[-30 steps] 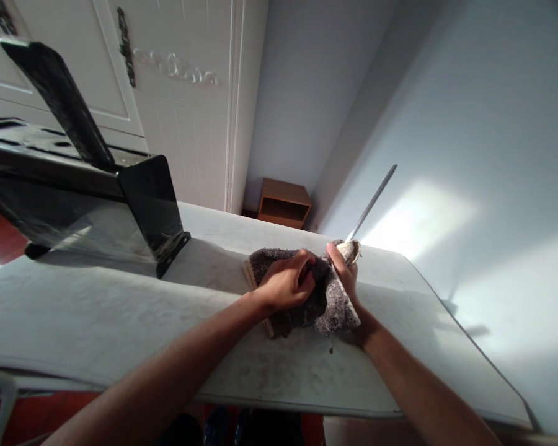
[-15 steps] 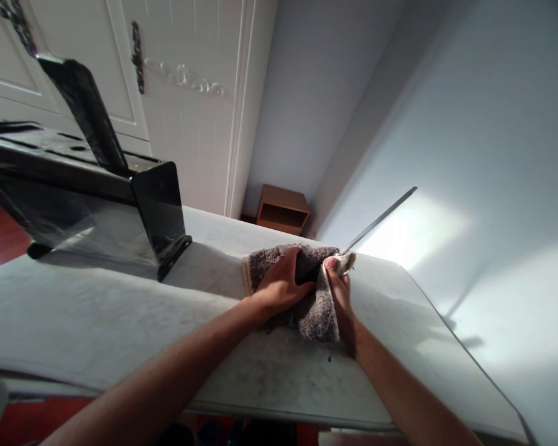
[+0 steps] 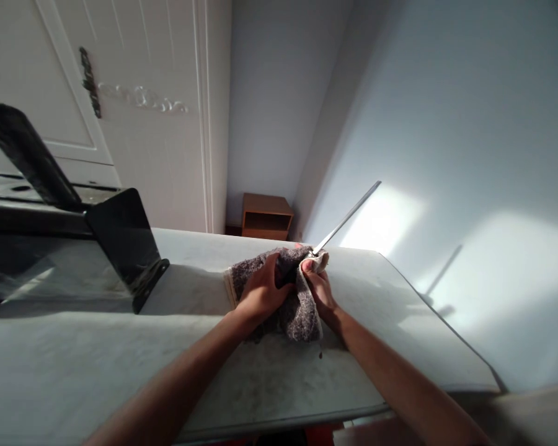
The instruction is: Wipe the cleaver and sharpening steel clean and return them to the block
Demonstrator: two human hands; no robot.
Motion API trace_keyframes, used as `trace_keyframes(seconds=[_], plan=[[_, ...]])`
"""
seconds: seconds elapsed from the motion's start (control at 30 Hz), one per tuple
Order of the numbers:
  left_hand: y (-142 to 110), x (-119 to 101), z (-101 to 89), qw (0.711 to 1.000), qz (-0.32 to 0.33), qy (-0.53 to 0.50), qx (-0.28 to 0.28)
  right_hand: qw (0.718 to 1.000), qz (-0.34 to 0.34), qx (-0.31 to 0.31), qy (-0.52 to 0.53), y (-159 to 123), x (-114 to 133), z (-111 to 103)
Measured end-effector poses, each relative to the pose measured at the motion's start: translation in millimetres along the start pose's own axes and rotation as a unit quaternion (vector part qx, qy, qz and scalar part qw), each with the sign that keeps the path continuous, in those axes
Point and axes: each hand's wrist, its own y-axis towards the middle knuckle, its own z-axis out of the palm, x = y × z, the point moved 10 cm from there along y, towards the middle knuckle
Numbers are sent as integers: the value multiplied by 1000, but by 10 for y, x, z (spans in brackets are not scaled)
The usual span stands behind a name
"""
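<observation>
A shaggy grey-brown cloth (image 3: 300,316) with a pale edge is bunched between my two hands over the white tabletop. My left hand (image 3: 265,291) is closed on its left part, thumb and fingers curled toward each other. The thumb of my right hand (image 3: 320,288) presses a fold of the cloth at the base of a long thin metal rod (image 3: 348,217). This rod slants up and to the right out of the cloth. Its lower end is hidden in the folds, so I cannot tell what it belongs to.
At the left on the white table (image 3: 102,359) stands a black rack (image 3: 123,244) with clear sides and a black handle (image 3: 32,158) rising from it. Behind are a white cabinet (image 3: 158,167) and a small brown wooden box (image 3: 266,203). A pale wall (image 3: 446,124) borders the right side.
The camera view has shifted, so the rack and cabinet sit farther left and lower. Both hands keep their hold on the cloth, and the rod stays slanted up to the right.
</observation>
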Motion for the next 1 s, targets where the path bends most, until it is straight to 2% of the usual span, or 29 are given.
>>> trace_keyframes(seconds=[0.17, 0.4, 0.6, 0.67, 0.73, 0.83, 0.9, 1.0], plan=[[15, -4, 19, 1000, 16, 15, 16, 998, -45, 27, -32, 10, 78, 27], [48, 41, 20, 998, 14, 55, 13, 994, -64, 76, -37, 18, 101, 99], [73, -26, 36, 999, 47, 1, 18, 997, -60, 31, -28, 54, 156, -7], [88, -18, 82, 996, 34, -64, 52, 998, -53, 11, -42, 80, 167, -73], [79, 1, 196, 976, 1, -174, 128, 998, -46, -9, -50, 106, 188, -150], [-10, -43, 353, 916, -38, -311, 252, 996, -40, -34, -71, 140, 232, -249], [-50, -81, 363, 890, -41, -352, 286, 994, -44, -38, -94, 159, 264, -276], [-64, -92, 345, 874, -47, -387, 291, 990, -65, -46, -120, 161, 322, -283]])
